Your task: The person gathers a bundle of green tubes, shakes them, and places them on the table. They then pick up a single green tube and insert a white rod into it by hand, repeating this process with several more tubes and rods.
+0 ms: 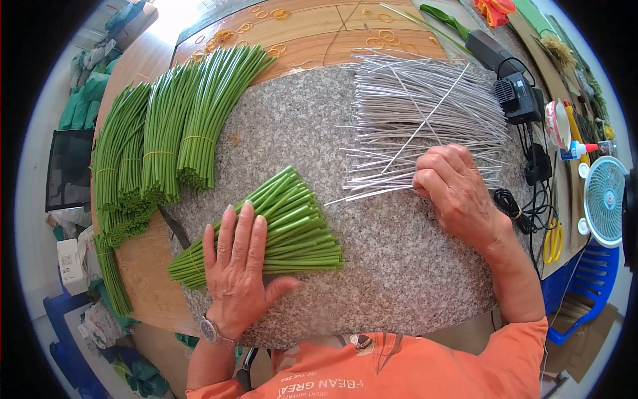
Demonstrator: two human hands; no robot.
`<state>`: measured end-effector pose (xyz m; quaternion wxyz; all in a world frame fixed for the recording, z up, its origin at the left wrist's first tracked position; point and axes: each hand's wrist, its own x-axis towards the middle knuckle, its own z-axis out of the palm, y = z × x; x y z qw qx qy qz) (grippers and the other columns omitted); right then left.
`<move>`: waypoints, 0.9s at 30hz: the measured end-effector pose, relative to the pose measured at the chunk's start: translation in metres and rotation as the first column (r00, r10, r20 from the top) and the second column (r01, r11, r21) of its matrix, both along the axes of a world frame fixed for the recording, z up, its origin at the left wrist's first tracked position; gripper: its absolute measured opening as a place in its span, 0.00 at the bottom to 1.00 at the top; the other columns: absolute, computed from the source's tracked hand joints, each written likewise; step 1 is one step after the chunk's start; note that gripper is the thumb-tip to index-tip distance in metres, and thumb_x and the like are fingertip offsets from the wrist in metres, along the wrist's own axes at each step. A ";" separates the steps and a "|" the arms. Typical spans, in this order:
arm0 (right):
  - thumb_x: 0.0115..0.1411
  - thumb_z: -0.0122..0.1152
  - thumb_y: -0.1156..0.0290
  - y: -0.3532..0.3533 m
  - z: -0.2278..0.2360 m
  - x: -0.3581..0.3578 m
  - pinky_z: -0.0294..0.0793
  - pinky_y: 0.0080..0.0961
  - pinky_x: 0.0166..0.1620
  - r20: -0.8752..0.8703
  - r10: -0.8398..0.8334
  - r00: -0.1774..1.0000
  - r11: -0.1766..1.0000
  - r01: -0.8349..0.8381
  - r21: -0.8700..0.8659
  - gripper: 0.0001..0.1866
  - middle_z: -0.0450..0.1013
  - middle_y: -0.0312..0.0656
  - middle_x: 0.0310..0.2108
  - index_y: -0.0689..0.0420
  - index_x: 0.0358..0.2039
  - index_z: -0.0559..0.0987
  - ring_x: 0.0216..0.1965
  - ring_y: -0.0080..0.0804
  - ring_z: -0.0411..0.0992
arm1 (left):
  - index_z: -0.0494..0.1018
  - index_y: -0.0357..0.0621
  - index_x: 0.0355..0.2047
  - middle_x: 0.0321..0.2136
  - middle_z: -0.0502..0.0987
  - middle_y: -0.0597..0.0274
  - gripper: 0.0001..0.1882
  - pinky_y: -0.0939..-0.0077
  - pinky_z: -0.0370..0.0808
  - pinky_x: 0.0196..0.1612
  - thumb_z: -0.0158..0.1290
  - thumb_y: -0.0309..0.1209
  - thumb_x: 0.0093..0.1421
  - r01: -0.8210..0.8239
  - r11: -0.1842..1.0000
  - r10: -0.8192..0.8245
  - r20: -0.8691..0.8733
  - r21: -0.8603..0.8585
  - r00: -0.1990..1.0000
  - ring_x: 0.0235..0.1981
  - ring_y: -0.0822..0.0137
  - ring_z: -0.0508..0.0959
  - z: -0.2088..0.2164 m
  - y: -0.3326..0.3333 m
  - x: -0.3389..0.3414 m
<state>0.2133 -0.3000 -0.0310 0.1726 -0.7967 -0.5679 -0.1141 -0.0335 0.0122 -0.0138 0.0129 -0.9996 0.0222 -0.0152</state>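
Note:
My left hand point(238, 272) lies flat with its fingers stretched out on a fanned bundle of thin green stems point(299, 229), which a band ties near its left end. The stems rest on a speckled grey stone slab point(392, 279). At the right, my right hand point(458, 193) is closed in a pinch at the near edge of a wide pile of thin silvery-white wires point(425, 100). One wire runs leftward out from its fingertips, which are partly hidden under the hand. Two loose wires lie crosswise over the pile.
Several banded green bundles point(159, 133) stand along the left, partly on the wooden table point(149, 279). Rubber bands point(222, 38) lie scattered at the back. Along the right are a black power adapter point(517, 96), coiled cable point(515, 205), yellow-handled scissors point(553, 241), a glue bottle point(577, 151) and a small fan point(606, 199).

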 end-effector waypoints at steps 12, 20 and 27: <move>0.59 0.64 0.80 0.026 0.020 0.033 0.72 0.38 0.57 0.226 -0.193 0.955 0.976 0.210 -0.055 0.20 0.76 0.42 0.52 0.55 0.52 0.81 0.55 0.39 0.74 | 0.64 0.37 0.75 0.76 0.64 0.41 0.50 0.37 0.50 0.79 0.46 0.70 0.71 0.024 1.000 -0.025 0.068 0.015 0.997 0.77 0.41 0.63 -0.014 -0.005 -0.025; 0.60 0.66 0.80 0.027 0.015 0.040 0.71 0.41 0.58 0.109 -0.246 0.963 0.968 0.249 -0.012 0.22 0.81 0.41 0.45 0.57 0.56 0.80 0.51 0.38 0.77 | 0.75 0.40 0.67 0.72 0.72 0.48 0.44 0.41 0.52 0.78 0.51 0.68 0.70 -0.004 0.999 0.008 0.101 -0.041 0.995 0.75 0.45 0.67 -0.009 -0.009 -0.023; 0.56 0.67 0.88 0.021 0.033 0.014 0.79 0.38 0.48 -0.018 0.015 1.000 0.966 -0.010 0.260 0.21 0.81 0.44 0.40 0.59 0.51 0.81 0.41 0.43 0.81 | 0.75 0.42 0.68 0.73 0.72 0.51 0.42 0.45 0.52 0.79 0.51 0.65 0.71 -0.001 0.999 0.008 0.125 -0.053 0.992 0.75 0.47 0.68 -0.009 -0.009 -0.017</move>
